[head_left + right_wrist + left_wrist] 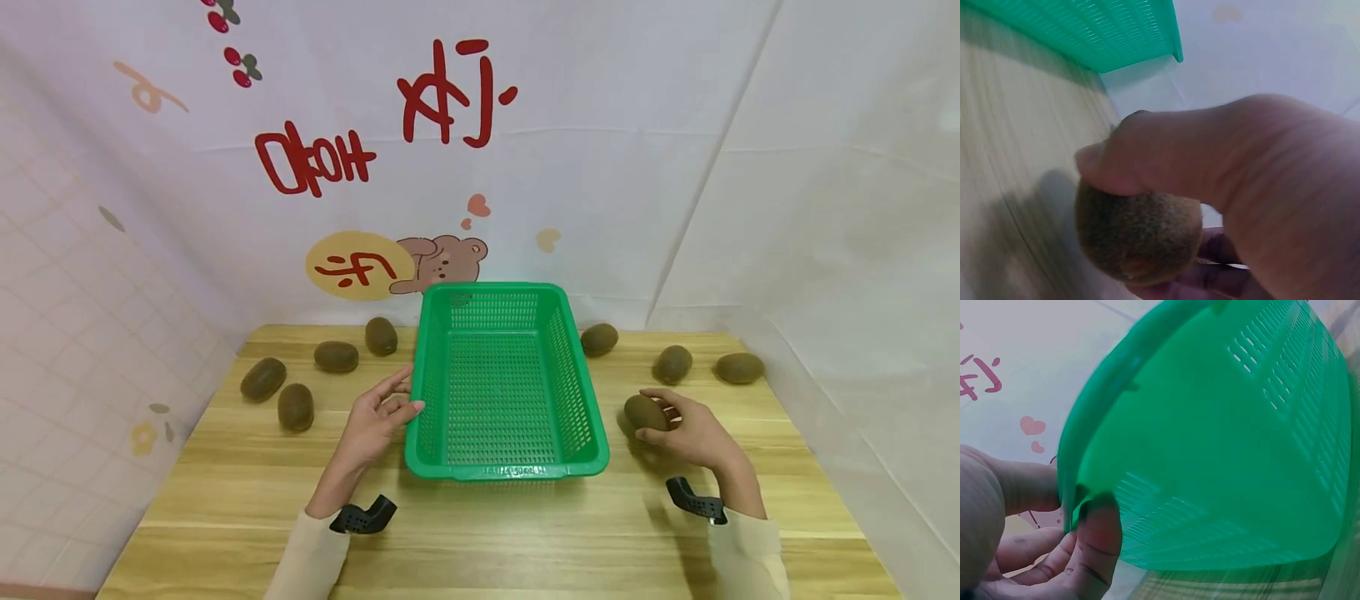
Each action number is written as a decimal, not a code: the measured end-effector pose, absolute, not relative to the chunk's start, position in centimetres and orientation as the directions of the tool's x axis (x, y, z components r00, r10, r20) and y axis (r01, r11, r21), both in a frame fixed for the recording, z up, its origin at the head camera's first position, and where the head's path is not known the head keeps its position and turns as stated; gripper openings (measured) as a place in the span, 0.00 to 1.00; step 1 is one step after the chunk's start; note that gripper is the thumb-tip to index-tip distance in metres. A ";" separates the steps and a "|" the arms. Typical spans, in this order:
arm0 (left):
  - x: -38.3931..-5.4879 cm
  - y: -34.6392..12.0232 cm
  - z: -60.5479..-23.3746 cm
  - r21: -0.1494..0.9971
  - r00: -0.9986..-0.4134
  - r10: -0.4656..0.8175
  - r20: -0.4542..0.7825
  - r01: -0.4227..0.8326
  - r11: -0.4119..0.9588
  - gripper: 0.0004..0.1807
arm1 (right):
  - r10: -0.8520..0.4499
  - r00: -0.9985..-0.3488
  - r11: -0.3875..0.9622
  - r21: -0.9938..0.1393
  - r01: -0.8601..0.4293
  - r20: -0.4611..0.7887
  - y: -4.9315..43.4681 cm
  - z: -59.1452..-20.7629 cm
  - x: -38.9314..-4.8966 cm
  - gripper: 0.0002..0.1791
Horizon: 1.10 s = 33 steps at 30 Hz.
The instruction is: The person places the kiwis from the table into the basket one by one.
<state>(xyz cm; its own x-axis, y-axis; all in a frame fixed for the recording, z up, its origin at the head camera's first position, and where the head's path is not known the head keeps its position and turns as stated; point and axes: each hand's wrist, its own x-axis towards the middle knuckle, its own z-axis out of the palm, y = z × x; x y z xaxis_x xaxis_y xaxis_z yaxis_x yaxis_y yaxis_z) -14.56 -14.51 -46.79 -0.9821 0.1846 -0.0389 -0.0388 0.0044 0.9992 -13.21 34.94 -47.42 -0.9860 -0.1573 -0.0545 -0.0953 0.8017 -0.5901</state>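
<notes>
A green perforated plastic basket stands mid-table with nothing inside it. At its left side my left hand pinches the rim between thumb and fingers; the left wrist view shows the fingers at the rim close up. To the right of the basket, my right hand grips a brown kiwi, thumb on the near side and fingers behind. In the right wrist view this kiwi casts a shadow on the wood beside it, and part of it is hidden by the thumb.
Several kiwis lie left of the basket, among them one kiwi nearest the left hand. To the right are a kiwi close to the basket, another kiwi and a third kiwi. A printed cloth hangs behind the wooden table.
</notes>
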 end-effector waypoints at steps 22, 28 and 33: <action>-14.1 -15.1 -46.8 0.998 -0.981 0.185 -0.063 -0.065 -0.004 0.37 | -0.083 -0.990 0.760 -0.636 -0.137 0.114 33.3 -46.2 -13.3 0.38; -14.2 -14.6 -46.7 0.998 -0.981 0.183 -0.063 -0.064 -0.003 0.37 | -0.060 -0.979 0.758 -0.629 -0.171 0.194 32.5 -45.3 -13.0 0.37; -14.4 -14.4 -46.6 0.998 -0.982 0.179 -0.060 -0.063 -0.014 0.36 | -0.049 -0.964 0.727 -0.653 -0.214 0.262 31.7 -44.5 -12.7 0.36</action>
